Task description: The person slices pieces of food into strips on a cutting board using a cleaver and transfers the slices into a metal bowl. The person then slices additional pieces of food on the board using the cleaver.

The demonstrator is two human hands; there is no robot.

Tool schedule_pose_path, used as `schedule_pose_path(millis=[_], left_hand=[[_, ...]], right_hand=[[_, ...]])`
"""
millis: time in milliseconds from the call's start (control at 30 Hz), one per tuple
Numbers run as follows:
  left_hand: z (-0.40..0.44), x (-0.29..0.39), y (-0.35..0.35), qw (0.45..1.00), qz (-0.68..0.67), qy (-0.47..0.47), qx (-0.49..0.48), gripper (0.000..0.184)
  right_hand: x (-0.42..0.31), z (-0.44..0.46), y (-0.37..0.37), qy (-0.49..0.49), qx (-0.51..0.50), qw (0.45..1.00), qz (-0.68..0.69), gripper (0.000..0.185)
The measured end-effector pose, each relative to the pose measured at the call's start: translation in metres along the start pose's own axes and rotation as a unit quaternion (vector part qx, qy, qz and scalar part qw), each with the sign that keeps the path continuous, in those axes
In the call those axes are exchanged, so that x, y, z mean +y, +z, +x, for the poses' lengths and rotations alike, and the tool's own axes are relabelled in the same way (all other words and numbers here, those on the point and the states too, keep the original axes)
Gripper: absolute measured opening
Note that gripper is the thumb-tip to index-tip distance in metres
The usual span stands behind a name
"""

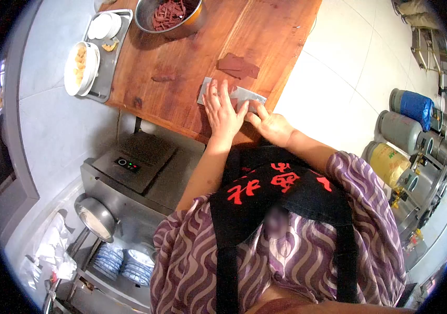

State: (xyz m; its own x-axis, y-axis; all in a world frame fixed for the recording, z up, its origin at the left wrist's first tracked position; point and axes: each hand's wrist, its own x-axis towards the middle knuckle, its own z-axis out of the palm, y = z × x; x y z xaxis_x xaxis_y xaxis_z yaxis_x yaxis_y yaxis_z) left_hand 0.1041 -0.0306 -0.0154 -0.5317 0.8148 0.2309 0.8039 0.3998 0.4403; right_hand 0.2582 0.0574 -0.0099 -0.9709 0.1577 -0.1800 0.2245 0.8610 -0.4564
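Observation:
A cleaver (243, 94) lies across the wooden table near its front edge, its wide grey blade partly covered by my hands. My right hand (271, 126) is closed at the handle end of it. Fingers stretched and slightly apart, my left hand (222, 112) rests flat on the blade. Just beyond the blade sit dark red slices (238, 66), stacked and overlapping; they look like blood curd, though I cannot be sure. Farther back, a metal bowl (198, 21) holds many dark red strips (170, 14). What lies beneath the blade is hidden.
Left on the wooden table (181, 57), a metal tray (109, 70) carries white plates (92, 68) and yellowish food pieces. Below stand a steel appliance (137, 157), a metal pot (97, 217) and stacked bowls (139, 264). Gas cylinders (401, 128) line the tiled floor at right.

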Motion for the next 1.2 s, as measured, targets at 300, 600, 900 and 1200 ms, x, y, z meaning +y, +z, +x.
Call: schedule_pose_path(millis=[300,600,900,1200], left_hand=[[0.006,-0.053,0.0,0.999,-0.006,0.036,-0.009,0.074],[0.023,-0.009,0.017,0.996,0.054,-0.048,-0.044,0.079],[0.015,-0.013,0.025,0.997,0.046,-0.057,-0.023,0.075],[0.013,-0.046,0.014,0.993,-0.103,-0.054,0.013,0.046]], right_hand=[[0.003,-0.004,0.001,-0.004,0.019,1.0,-0.01,0.036],[0.005,-0.012,-0.001,-0.061,0.073,0.994,-0.061,0.027],[0.022,-0.046,-0.009,-0.086,0.028,0.994,-0.065,0.025],[0.061,-0.144,-0.052,0.009,0.046,0.997,0.064,0.039]])
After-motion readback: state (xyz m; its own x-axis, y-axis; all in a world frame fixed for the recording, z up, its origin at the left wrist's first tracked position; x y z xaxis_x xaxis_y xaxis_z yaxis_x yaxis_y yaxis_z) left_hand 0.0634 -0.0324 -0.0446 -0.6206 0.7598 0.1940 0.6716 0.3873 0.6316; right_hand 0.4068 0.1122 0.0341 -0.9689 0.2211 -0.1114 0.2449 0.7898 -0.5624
